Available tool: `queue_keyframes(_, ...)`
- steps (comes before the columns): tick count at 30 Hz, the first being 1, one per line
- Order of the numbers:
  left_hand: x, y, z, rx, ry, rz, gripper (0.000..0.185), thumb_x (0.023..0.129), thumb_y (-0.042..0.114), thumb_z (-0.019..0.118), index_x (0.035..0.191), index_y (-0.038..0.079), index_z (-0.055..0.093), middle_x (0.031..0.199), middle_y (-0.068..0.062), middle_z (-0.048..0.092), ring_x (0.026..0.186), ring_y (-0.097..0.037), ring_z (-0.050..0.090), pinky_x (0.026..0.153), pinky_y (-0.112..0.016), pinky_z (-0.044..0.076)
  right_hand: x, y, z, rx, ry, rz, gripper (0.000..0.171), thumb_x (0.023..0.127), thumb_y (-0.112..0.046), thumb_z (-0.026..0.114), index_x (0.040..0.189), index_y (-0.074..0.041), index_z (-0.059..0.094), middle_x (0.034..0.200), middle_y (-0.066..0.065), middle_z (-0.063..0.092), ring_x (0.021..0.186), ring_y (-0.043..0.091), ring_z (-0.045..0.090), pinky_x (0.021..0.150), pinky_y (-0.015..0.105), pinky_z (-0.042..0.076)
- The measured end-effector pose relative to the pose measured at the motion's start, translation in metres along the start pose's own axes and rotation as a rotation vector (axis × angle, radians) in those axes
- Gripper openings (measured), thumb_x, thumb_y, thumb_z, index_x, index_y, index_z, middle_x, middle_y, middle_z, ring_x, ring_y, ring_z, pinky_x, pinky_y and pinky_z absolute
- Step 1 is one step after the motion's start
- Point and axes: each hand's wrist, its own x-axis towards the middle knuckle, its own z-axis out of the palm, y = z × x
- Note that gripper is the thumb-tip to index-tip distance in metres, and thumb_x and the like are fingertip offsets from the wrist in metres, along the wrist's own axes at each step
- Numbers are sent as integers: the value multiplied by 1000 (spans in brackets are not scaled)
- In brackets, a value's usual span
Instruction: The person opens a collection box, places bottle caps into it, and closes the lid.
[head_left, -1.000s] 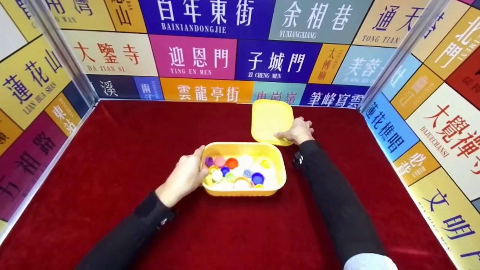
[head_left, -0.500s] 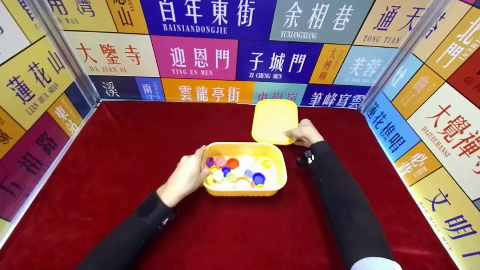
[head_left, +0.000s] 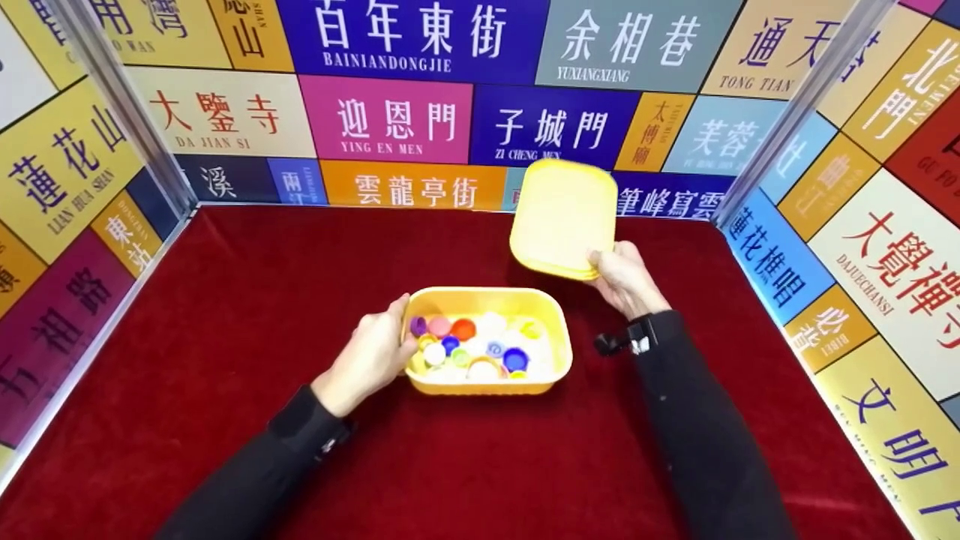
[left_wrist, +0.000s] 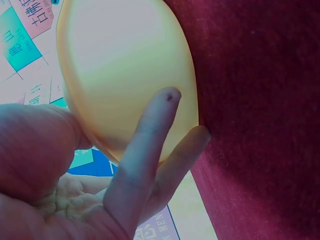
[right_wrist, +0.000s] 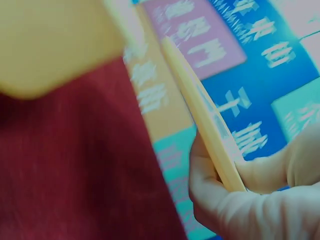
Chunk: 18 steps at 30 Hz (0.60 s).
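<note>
A yellow plastic box [head_left: 487, 384] stands on the red cloth, its top uncovered. Inside lie several small round pieces like bottle caps, among them a red cap [head_left: 463, 328] and a dark blue cap [head_left: 515, 358]. My left hand [head_left: 367, 352] grips the box's left end, thumb at the rim. In the left wrist view, fingers [left_wrist: 142, 145] lie along the outer wall. Behind the box, my right hand [head_left: 628, 277] pinches a yellow lid [head_left: 564, 214] by its near right corner, thumb on the face. The right wrist view shows that lid [right_wrist: 202, 115] edge-on, tilted up off the cloth.
A red cloth [head_left: 262, 315] covers the work surface. Colourful printed panels [head_left: 397, 120] rise behind it and at both sides. Metal posts [head_left: 795, 127] stand at the back corners.
The right hand has lifted the lid off the cloth and tilted it up, moving slightly right and toward me. The left hand and the box have stayed in place.
</note>
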Motion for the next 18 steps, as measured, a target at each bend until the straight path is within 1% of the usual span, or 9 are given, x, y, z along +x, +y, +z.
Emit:
queue_keyframes(3, 1, 0, 0, -9, -6, 5, 71, 106, 4, 73, 170, -14, 47, 133, -34, 80, 88, -29, 79, 75, -38, 68, -16, -5, 6, 40, -15, -51, 40, 114, 9, 34, 151, 13, 47, 130, 13, 67, 111, 14, 77, 102, 29, 68)
queue_keyframes(6, 2, -1, -3, -4, -18, 4, 71, 108, 7, 74, 170, -14, 47, 133, -35, 79, 88, -31, 80, 76, -40, 69, -32, -5, 13, 66, -34, -68, 39, 113, 10, 35, 151, 11, 45, 131, 12, 66, 113, 15, 76, 104, 30, 68)
queue_keyframes(8, 2, -2, -5, 9, -28, -8, 71, 109, 13, 75, 170, -12, 48, 139, -34, 78, 99, -35, 83, 87, -46, 72, -43, -4, 18, 67, -43, -72, 39, 113, 10, 36, 151, 10, 44, 133, 12, 65, 115, 16, 75, 105, 31, 68)
queue_keyframes(9, 3, -1, -7, 18, -25, -7, 70, 110, 16, 76, 168, -12, 50, 143, -34, 76, 107, -37, 83, 94, -49, 72, -49, -2, 20, 64, -48, -70, 39, 114, 9, 36, 152, 9, 43, 134, 13, 64, 117, 16, 75, 107, 31, 67)
queue_keyframes(12, 4, 2, -12, 41, 7, 10, 69, 111, 26, 78, 166, -10, 55, 153, -33, 71, 133, -44, 76, 115, -58, 65, -65, 2, 27, 49, -60, -60, 38, 115, 8, 37, 153, 8, 39, 140, 15, 61, 120, 18, 73, 109, 32, 67)
queue_keyframes(13, 4, 5, -14, 41, 24, 20, 69, 112, 29, 78, 165, -9, 57, 155, -32, 70, 138, -45, 73, 119, -59, 62, -70, 3, 29, 43, -64, -57, 38, 116, 7, 37, 153, 7, 38, 141, 16, 61, 120, 18, 73, 109, 32, 66)
queue_keyframes(15, 7, 12, -18, 15, 69, 68, 67, 113, 31, 78, 163, -9, 59, 153, -32, 70, 139, -46, 72, 121, -59, 61, -79, 5, 33, 39, -75, -54, 37, 117, 6, 37, 153, 7, 37, 143, 17, 60, 120, 18, 73, 109, 31, 66)
queue_keyframes(16, 9, 17, -19, -11, 93, 98, 65, 113, 31, 78, 162, -9, 60, 153, -31, 70, 139, -46, 72, 121, -59, 61, -83, 6, 36, 42, -80, -56, 36, 117, 6, 38, 153, 6, 37, 143, 18, 60, 120, 18, 73, 109, 31, 66)
queue_keyframes(18, 15, 28, -21, -100, 110, 150, 63, 114, 31, 77, 161, -7, 62, 150, -28, 74, 134, -42, 76, 118, -57, 63, -90, 7, 41, 49, -102, -68, 37, 116, 6, 39, 154, 7, 36, 144, 19, 62, 121, 19, 74, 109, 32, 66)
